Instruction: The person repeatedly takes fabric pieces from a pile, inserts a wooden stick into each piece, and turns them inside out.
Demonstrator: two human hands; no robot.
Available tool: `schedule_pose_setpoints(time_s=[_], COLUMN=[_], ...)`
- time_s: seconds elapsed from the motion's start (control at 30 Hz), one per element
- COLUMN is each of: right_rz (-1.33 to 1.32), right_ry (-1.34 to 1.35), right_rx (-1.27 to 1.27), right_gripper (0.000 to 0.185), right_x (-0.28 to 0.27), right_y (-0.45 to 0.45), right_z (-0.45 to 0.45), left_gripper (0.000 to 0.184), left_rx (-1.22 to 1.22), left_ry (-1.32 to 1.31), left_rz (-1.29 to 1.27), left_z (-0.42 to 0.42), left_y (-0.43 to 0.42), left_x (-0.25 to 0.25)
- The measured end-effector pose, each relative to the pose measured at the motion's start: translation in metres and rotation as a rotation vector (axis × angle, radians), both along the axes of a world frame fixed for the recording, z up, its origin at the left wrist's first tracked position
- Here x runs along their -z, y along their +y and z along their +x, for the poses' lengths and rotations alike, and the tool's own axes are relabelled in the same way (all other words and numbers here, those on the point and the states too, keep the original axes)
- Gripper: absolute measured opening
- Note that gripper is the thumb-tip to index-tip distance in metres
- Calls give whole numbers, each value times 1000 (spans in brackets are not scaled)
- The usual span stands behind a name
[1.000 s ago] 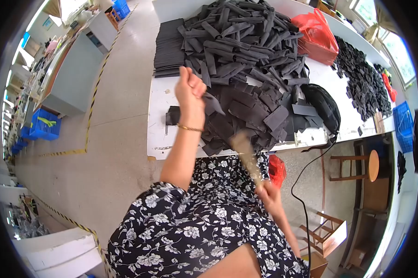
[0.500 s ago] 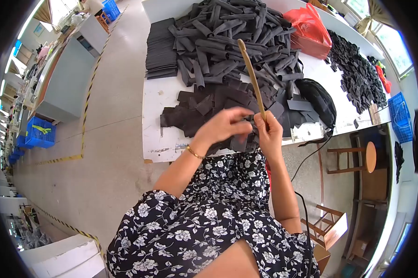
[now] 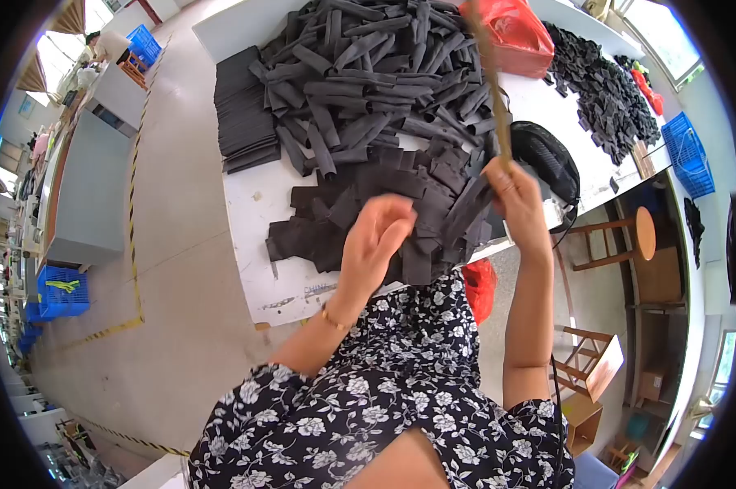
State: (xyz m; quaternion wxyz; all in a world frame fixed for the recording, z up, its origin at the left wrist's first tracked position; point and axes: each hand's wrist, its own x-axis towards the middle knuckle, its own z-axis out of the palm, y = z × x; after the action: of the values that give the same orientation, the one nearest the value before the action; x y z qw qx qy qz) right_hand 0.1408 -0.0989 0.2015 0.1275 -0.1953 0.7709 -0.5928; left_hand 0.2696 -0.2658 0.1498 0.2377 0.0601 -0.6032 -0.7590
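My right hand [image 3: 518, 202] is closed around the lower end of a thin wooden stick [image 3: 496, 98], which points up and away over the table and is blurred by motion. A dark strip of fabric [image 3: 468, 205] slants down from beside that hand; whether the fingers grip it too, I cannot tell. My left hand [image 3: 374, 240] is over the near pile of flat dark fabric pieces [image 3: 323, 208], its fingers bent and somewhat smeared, with nothing visible in them. Beyond lies a large heap of rolled dark fabric tubes [image 3: 360, 81].
A neat stack of dark pieces [image 3: 244, 114] lies at the table's left. Behind are a red plastic bag [image 3: 515, 41] and more small dark pieces [image 3: 612, 98]. A black mesh-covered object [image 3: 547, 159] sits right of the stick. Wooden stools [image 3: 604, 240] and a blue crate [image 3: 687, 151] stand at right.
My hands have moved apart: the right went rightward and up with the stick, the left came away from the stick's lower end. The view has shifted.
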Motion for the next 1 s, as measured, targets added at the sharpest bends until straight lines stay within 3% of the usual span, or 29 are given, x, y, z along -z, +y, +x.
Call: schedule_pose_setpoints(time_s=[0.03,0.13,0.3,0.37,0.47,0.6,0.63,0.7,0.77,0.87,0.9,1.0], right_rz=[25,-38,-373,-183,-142,67,123,-52,-269,-195,-238,-311], right_ry=[-23,2,-74,112,-96,-117,-102,75,256,267,201,15], right_rx=[-86,-134,10,84,109,140,178,142,172,303,321,352], right_gripper=[26,26,26,22,16,16,17,24,32,34,32,27], right_x=[2,16,49,55,53,42,36,26,-10,-30,-21,37], right_y=[-6,-19,-17,-20,-21,-2,-1,-10,-43,-37,-24,38], right_z=[8,21,44,60,75,48,31,-33,-79,-99,-99,-61], left_gripper=[14,14,17,19,21,26,21,16,14,16,25,29], left_rx=[-75,413,274,251,214,332,588,533,286,-29,-58,-87], left_ry=[49,-129,-53,-31,-43,-420,-389,-365,-225,-6,-104,-220], left_rz=[-19,3,92,53,-65,391,267,-47,-87,-479,-634,-1142], left_z=[-16,-31,-30,-26,-19,17,23,18,-3,-59,-76,-123], left_y=[2,-16,-3,0,3,41,35,51,56,47,44,48], left_x=[-10,2,16,18,45,42,62,77,71,56,50,80])
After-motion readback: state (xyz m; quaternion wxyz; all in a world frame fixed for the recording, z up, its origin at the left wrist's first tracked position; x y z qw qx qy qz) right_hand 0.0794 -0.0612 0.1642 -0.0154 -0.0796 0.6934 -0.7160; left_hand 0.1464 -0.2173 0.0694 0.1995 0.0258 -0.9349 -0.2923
